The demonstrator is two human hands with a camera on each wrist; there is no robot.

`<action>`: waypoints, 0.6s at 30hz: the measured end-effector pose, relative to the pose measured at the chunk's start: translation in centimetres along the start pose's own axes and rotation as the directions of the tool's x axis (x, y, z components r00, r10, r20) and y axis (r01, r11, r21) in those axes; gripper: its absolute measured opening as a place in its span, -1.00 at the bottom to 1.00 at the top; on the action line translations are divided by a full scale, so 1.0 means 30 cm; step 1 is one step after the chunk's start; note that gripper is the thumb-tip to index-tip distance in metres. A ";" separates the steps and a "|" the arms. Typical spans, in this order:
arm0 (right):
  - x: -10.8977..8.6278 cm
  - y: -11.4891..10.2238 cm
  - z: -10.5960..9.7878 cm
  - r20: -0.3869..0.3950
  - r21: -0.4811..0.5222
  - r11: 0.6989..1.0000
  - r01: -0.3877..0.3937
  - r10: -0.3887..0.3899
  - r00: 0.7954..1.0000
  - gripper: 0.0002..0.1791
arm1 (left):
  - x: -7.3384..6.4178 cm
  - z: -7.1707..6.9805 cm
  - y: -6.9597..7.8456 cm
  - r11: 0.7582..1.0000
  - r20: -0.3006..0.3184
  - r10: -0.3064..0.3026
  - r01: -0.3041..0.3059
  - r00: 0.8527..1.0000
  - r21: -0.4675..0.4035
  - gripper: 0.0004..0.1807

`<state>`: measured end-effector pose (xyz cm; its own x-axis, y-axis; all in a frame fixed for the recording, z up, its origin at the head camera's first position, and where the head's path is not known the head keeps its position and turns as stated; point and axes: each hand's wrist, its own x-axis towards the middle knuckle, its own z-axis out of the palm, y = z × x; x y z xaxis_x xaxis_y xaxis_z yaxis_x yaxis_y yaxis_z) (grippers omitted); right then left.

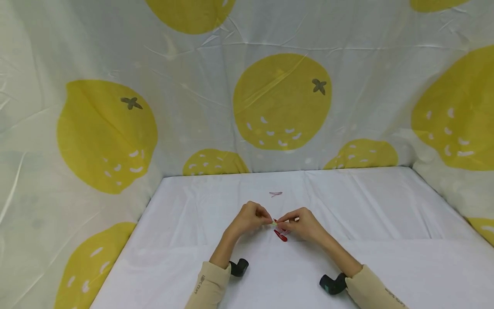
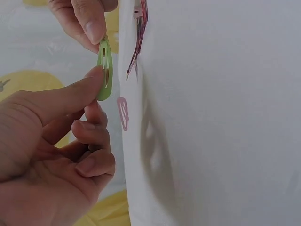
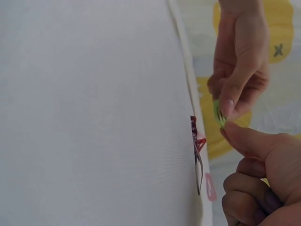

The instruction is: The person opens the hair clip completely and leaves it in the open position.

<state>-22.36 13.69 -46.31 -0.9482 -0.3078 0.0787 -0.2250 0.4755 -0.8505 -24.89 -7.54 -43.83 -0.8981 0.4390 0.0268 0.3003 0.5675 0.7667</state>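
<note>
A light green snap hair clip (image 2: 105,68) is held between both hands over the table. My left hand (image 1: 252,218) pinches its wide, rounded end between thumb and index finger, the other fingers curled below. At the narrow end, the thumb and fingers of my right hand (image 1: 302,224) pinch its tip. The left wrist view shows the slots in the clip's face; in the right wrist view, the left hand's fingers cover part of it. Just below the hands, a red hair clip (image 1: 280,235) lies on the white cloth.
A thin reddish clip (image 1: 275,194) lies farther back on the table's white cloth (image 1: 185,214). A pink clip (image 2: 122,113) shows beyond the left hand. Behind the table hangs a lemon-print curtain (image 1: 193,98). Black wrist devices (image 1: 239,267) jut inward at both sleeves.
</note>
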 end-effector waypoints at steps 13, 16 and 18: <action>0.000 -0.010 -0.001 -0.028 0.020 1.000 -0.019 0.019 0.999 -0.89 | -0.004 0.015 0.011 0.996 0.132 -0.015 0.027 0.991 -0.087 -0.92; 0.001 -0.010 0.000 -0.056 0.038 0.999 -0.027 0.030 0.998 -0.86 | -0.003 0.022 0.012 0.995 0.121 -0.009 0.021 0.993 -0.102 -0.90; 0.002 -0.010 0.000 -0.070 0.052 0.998 -0.033 0.037 0.997 -0.84 | -0.003 0.024 0.014 0.994 0.108 -0.010 0.022 0.994 -0.109 -0.89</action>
<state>-22.36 13.52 -46.07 -0.9692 -0.2318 0.0833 -0.1813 0.4424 -0.8783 -24.45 -6.85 -43.97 -0.8612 0.5058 -0.0504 0.2437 0.4980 0.8322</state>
